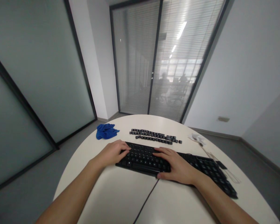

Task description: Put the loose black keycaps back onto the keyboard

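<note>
A black keyboard (200,166) lies across a round white table (121,196). My left hand (112,153) rests on the keyboard's left end, fingers spread loosely over the keys. Palm down, my right hand (177,168) covers the keys near the middle, thumb at the front edge. Neither hand holds anything. Just beyond the keyboard, several loose black keycaps (154,136) are laid out in rows.
A crumpled blue cloth (105,131) sits at the table's far left. At the far right lies a small white object (197,137) with a thin cable. A dark seam runs down the tabletop. Glass walls and a blinded glass door stand behind.
</note>
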Motion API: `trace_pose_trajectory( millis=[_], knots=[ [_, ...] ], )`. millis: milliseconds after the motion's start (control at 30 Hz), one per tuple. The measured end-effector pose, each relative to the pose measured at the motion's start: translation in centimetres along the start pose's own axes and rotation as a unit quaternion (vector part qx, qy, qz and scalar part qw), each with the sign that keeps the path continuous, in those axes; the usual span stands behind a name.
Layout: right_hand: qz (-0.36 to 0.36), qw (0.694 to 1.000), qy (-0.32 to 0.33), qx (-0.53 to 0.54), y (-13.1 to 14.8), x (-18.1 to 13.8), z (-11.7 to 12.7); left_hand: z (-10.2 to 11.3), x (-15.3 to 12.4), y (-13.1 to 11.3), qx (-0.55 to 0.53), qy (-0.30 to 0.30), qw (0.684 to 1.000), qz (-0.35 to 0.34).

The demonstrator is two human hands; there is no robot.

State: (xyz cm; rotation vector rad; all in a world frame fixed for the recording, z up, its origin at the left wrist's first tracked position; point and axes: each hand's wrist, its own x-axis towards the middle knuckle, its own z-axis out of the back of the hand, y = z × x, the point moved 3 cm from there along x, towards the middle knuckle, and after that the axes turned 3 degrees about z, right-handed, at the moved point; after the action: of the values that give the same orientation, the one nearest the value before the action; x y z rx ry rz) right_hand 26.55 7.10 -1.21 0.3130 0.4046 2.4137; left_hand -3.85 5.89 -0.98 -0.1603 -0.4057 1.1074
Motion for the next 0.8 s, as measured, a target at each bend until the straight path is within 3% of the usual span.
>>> trace_pose_trajectory(
  millis=[533, 800],
  knots=[
    [0.006, 1.000, -0.010, 0.007, -0.1, 0.1, -0.2, 1.1, -0.3, -2.6, 0.077, 0.040, 0.994, 0.066],
    [0.003, 1.000, -0.007, 0.002, -0.1, 0.0, -0.1, 1.0, -0.1, -3.4, 0.109, 0.047, 0.991, 0.063]
  ],
)
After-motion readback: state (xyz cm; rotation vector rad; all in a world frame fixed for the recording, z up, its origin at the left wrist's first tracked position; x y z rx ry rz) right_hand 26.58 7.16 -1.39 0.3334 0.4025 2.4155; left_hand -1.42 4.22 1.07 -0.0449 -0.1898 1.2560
